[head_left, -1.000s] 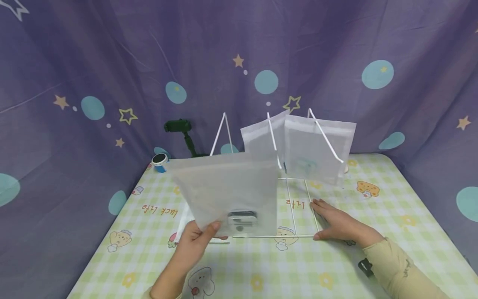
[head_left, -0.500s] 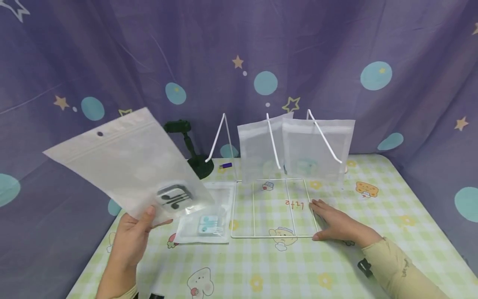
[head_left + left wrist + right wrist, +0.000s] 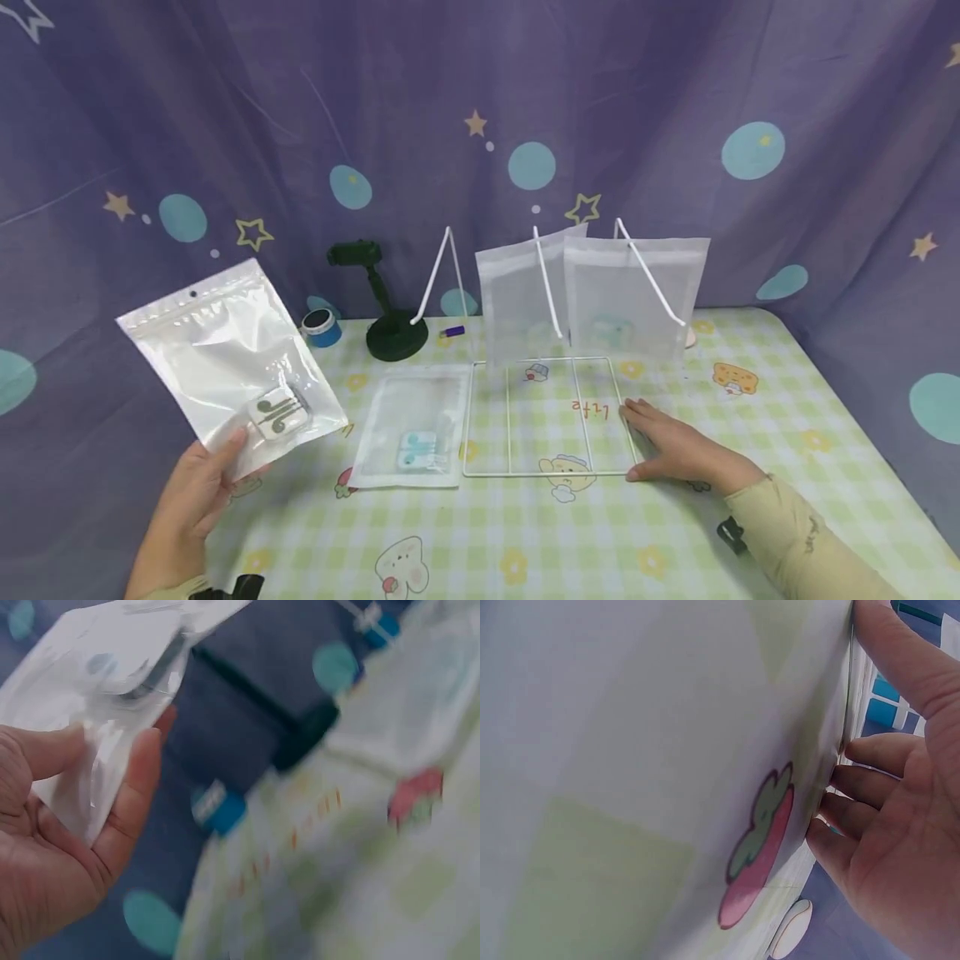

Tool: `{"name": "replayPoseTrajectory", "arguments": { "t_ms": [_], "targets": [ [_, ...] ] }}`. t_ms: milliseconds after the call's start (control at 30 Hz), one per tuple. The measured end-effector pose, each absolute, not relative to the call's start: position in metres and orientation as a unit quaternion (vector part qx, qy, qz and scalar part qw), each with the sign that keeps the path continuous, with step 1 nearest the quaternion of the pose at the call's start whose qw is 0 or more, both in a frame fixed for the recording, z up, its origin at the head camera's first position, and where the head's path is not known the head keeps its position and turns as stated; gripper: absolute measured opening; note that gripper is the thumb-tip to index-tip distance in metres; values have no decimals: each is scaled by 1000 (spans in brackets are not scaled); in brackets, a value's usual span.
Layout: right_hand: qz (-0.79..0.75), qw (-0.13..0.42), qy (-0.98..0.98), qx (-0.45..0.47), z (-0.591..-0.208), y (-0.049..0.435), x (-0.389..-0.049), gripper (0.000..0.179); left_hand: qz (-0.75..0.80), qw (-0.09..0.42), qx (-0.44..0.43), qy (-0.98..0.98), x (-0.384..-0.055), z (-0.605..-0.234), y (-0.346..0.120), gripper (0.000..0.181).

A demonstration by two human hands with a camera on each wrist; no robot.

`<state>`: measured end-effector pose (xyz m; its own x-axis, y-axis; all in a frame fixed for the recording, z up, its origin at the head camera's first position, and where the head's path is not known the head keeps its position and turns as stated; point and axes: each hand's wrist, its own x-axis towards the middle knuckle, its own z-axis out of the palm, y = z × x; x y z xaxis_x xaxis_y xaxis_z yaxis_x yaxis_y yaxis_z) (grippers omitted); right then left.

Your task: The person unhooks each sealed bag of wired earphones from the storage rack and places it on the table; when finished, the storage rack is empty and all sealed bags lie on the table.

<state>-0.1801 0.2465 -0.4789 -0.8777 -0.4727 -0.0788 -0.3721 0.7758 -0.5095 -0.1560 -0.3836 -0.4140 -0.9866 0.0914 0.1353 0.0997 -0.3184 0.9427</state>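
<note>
At the left of the head view my left hand [image 3: 193, 487] pinches the lower corner of a white zip bag [image 3: 217, 342], thumb in front. The bag is tilted above the table, its zip edge and punched hole uppermost, with earphones in a small case [image 3: 277, 412] inside. In the left wrist view the fingers [image 3: 135, 787] lie behind the bag. My right hand [image 3: 678, 446] rests at the right side of a white wire rack [image 3: 540, 475], fingers fairly straight. Two frosted bags [image 3: 517, 292] hang on the rack's prongs. Another zip bag [image 3: 390, 400], with light-blue earphones inside, lies left of the rack.
A dark green stand [image 3: 397, 335] is at the back left, near a blue-and-white round container [image 3: 322, 327]. A small purple item [image 3: 453, 332] lies behind the rack. The checked tablecloth [image 3: 465, 542] extends in front, and a patterned purple curtain [image 3: 420, 108] hangs behind.
My left hand has carried the zip bag from in front of the rack to the left, uncovering the bag on the table. My right hand stays at the rack's side.
</note>
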Motion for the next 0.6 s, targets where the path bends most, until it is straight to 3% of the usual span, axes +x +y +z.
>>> {"name": "replayPoseTrajectory", "arguments": {
  "t_ms": [200,333,433,533,600],
  "targets": [
    [-249,104,936,-225,-480,247,-180,102,-707,-108,24,-698,-171,-446,-424,34],
    [-247,103,936,-228,-483,248,-181,102,-639,-187,72,-743,-178,-459,-436,17],
    [-245,100,937,-227,-483,249,-181,102,-587,-221,96,-773,-185,-464,-434,39],
    [-244,103,938,-224,-484,249,-182,102,-546,-220,130,-798,-193,-467,-427,66],
    [-246,107,938,-221,-484,250,-182,102,-524,-208,150,-812,-199,-469,-423,71]
  ]
}}
